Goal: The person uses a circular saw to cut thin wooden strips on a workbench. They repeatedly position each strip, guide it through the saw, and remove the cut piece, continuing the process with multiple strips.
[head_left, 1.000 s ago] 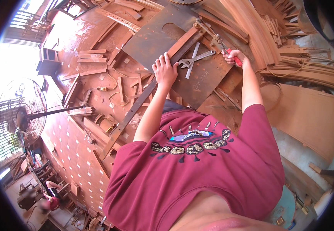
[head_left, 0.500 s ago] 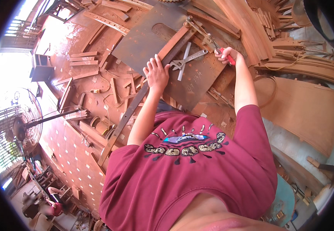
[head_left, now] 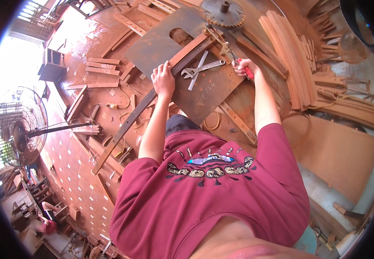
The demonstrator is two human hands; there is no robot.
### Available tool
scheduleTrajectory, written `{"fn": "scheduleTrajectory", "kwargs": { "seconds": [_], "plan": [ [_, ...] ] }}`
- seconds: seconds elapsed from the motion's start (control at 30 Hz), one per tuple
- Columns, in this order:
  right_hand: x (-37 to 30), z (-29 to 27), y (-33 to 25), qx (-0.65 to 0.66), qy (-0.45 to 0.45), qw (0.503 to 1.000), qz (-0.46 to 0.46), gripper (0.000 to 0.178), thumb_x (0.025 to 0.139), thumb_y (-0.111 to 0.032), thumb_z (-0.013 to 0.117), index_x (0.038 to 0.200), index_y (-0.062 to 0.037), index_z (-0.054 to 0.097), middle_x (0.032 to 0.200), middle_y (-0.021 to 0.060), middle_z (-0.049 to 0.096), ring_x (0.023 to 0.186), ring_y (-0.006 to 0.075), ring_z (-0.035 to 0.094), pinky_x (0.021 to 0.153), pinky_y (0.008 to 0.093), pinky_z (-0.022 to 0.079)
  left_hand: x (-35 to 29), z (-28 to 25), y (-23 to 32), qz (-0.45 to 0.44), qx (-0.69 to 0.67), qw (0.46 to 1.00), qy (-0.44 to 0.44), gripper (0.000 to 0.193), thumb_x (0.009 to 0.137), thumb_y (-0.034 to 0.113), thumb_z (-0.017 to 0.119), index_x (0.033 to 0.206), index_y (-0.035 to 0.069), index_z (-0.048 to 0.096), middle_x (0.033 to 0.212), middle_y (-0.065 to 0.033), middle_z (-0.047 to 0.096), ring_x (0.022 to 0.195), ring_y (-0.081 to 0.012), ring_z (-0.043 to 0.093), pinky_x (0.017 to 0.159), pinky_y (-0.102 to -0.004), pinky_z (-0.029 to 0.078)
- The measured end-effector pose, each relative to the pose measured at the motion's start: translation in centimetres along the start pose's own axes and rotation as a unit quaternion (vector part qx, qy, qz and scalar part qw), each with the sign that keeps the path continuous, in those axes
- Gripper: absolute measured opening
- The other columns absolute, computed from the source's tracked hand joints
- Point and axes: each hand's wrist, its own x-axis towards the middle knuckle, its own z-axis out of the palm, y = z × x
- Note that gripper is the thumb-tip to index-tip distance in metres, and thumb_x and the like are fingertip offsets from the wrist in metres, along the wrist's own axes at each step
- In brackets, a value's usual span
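Observation:
My right hand is closed around red-handled pliers. Their jaws point up and left toward a rusty metal fitting at the far end of a long bar. My left hand is closed over that dark wooden bar, with a reddish wood strip along its far part. The bar lies slantwise across a rust-spotted metal plate. Between my hands, an adjustable wrench rests on the plate, crossing a thin pale metal strip.
A toothed circular saw blade sits beyond the fitting. Curved wood pieces are stacked at the right, by a brown sheet. Wood offcuts and a cord lie on the left floor, near a fan. Another person is at lower left.
The view has shifted, bringing more of the saw blade into sight. My left hand has curled more closely over the bar; my right hand still holds the pliers near the fitting.

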Motion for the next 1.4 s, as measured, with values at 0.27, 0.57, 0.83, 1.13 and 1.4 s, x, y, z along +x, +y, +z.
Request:
{"fn": "scheduleTrajectory", "kwargs": {
  "seconds": [0.27,0.57,0.83,1.13,1.4],
  "plan": [
    [0.9,-0.6,0.8,-0.051,0.069,0.996,-0.034,0.029,0.071,-0.011,0.066,0.098,-0.0019,0.061,0.063,-0.0009,0.046,0.047,0.0105,0.04,0.044,0.0288,0.036,0.6,1.4,-0.6,-0.171,-0.112,0.977,0.06,0.026,0.101,0.035,0.064,0.108,0.014,0.078,0.103,-0.0158,0.074,0.098,-0.0367,0.069,0.088,-0.0462,0.054],
    [0.2,2.7,0.6,-0.257,0.27,0.915,-0.152,0.017,0.075,-0.013,0.073,0.083,0.0012,0.071,0.073,0.0109,0.07,0.059,0.0179,0.066,0.055,0.0343,0.055,1.7,2.6,-2.0,-0.224,-0.138,0.963,0.053,0.026,0.101,0.035,0.065,0.111,0.012,0.073,0.104,-0.0133,0.077,0.098,-0.0338,0.073,0.087,-0.0449,0.055],
    [-0.2,7.7,-0.3,-0.395,0.433,0.81,0.028,0.023,0.08,-0.022,0.064,0.076,0.0003,0.065,0.067,0.0085,0.067,0.057,0.0178,0.066,0.053,0.034,0.054,1.9,3.3,-2.5,-0.168,-0.097,0.98,0.044,0.028,0.1,0.034,0.067,0.106,0.007,0.067,0.102,-0.016,0.073,0.099,-0.0356,0.069,0.092,-0.0482,0.051],
    [-3.2,9.2,-0.7,-0.354,0.424,0.834,-0.006,0.028,0.078,-0.025,0.07,0.07,0.0007,0.062,0.065,0.0077,0.062,0.052,0.0172,0.058,0.05,0.0348,0.049,1.3,0.2,-1.8,-0.161,-0.169,0.972,0.004,0.025,0.099,0.026,0.067,0.106,0.002,0.061,0.098,-0.0184,0.072,0.096,-0.0383,0.067,0.087,-0.0485,0.052],
    [-2.8,8.6,-2.4,-0.33,0.417,0.847,0.01,0.018,0.075,-0.018,0.068,0.069,-0.0023,0.061,0.064,0.0053,0.062,0.05,0.0148,0.058,0.048,0.033,0.049,1.3,-1.3,-0.7,-0.097,-0.084,0.992,0.013,0.023,0.103,0.021,0.057,0.118,0.003,0.06,0.102,-0.0201,0.069,0.098,-0.0393,0.064,0.089,-0.0503,0.05]
  ]
}}
